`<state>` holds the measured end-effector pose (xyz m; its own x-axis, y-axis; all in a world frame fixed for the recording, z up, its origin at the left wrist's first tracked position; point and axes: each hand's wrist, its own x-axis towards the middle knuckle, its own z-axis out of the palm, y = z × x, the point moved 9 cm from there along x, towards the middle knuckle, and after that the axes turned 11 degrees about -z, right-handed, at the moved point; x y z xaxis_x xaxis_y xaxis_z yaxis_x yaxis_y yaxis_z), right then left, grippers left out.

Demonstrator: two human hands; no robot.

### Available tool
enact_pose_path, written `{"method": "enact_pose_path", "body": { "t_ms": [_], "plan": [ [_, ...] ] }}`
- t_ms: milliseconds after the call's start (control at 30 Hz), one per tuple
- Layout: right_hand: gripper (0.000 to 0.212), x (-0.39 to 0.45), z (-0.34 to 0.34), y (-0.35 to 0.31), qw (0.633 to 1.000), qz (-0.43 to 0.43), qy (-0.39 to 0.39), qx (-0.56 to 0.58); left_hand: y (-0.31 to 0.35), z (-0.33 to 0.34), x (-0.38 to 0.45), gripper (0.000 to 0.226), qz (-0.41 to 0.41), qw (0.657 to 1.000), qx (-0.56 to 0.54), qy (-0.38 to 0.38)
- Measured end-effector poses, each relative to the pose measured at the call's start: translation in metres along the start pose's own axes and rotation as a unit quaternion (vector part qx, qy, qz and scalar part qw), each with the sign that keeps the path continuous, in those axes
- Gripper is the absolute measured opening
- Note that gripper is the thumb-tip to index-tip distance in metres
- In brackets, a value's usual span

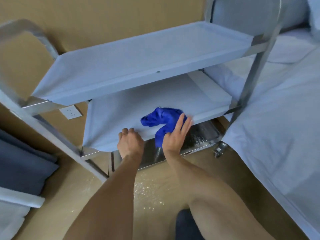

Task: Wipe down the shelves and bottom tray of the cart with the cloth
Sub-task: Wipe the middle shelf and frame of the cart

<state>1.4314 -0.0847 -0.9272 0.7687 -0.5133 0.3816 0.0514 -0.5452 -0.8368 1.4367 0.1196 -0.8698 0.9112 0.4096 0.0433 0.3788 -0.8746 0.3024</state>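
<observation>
Floor nearest the viewer is showing a scatter of pale specks, and a dark-clad knee is sitting at the lower edge. Both bare forearms are reaching forward to the cart. The left hand is curling its fingers over the near rim of the middle shelf, gripping that edge. The right hand is lying with fingers straight and spread, pressing against the blue cloth, which is bunching on the near right part of the middle shelf and hanging over its front rim. Below, the metal bottom tray is carrying more pale specks, and a caster is standing at its right corner. Above and beyond, the top shelf is lying bare. A white bed is standing just beside the cart on the right, a wall socket is showing behind the left frame, and dark folded fabric is resting at far left.
</observation>
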Motion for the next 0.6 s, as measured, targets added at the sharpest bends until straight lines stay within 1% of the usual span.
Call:
{"method": "enact_pose_path", "body": {
  "t_ms": [33, 100, 200, 267, 300, 333, 367, 467, 500, 533, 600],
  "plan": [
    [0.089, 0.020, -0.016, 0.016, 0.996, 0.062, 0.049, 0.034, 0.013, 0.007, -0.001, 0.029, -0.010, 1.000, -0.004, -0.008],
    [0.083, 0.059, -0.052, 0.048, 0.982, 0.149, 0.112, 0.029, 0.034, 0.022, -0.005, 0.030, -0.024, 1.000, 0.001, -0.018],
    [0.081, 0.114, -0.101, 0.094, 0.965, 0.211, 0.153, 0.032, 0.060, 0.035, -0.006, 0.031, -0.015, 1.000, 0.026, -0.008],
    [0.078, 0.142, -0.130, 0.125, 0.942, 0.270, 0.197, -0.025, 0.065, 0.034, 0.002, 0.029, -0.026, 0.998, 0.049, 0.001],
    [0.078, 0.149, -0.138, 0.139, 0.929, 0.296, 0.222, -0.027, 0.067, 0.034, 0.006, 0.028, -0.031, 0.998, 0.058, -0.001],
    [0.077, 0.152, -0.141, 0.146, 0.920, 0.304, 0.248, -0.018, 0.068, 0.034, 0.009, 0.028, -0.031, 0.997, 0.066, -0.002],
    [0.077, 0.152, -0.142, 0.150, 0.918, 0.292, 0.269, -0.011, 0.069, 0.034, 0.010, 0.028, -0.031, 0.997, 0.074, -0.003],
    [0.071, 0.139, -0.135, 0.138, 0.933, 0.210, 0.292, 0.017, 0.072, 0.036, 0.008, 0.028, -0.028, 0.997, 0.075, -0.006],
    [0.070, 0.131, -0.129, 0.130, 0.937, 0.197, 0.287, 0.025, 0.073, 0.036, 0.007, 0.028, -0.029, 0.997, 0.072, -0.011],
    [0.071, 0.120, -0.118, 0.119, 0.941, 0.202, 0.271, 0.029, 0.073, 0.035, 0.007, 0.028, -0.034, 0.997, 0.064, -0.019],
    [0.076, 0.089, -0.087, 0.087, 0.950, 0.223, 0.215, 0.034, 0.070, 0.034, 0.008, 0.028, -0.056, 0.997, 0.035, -0.033]
  ]
}}
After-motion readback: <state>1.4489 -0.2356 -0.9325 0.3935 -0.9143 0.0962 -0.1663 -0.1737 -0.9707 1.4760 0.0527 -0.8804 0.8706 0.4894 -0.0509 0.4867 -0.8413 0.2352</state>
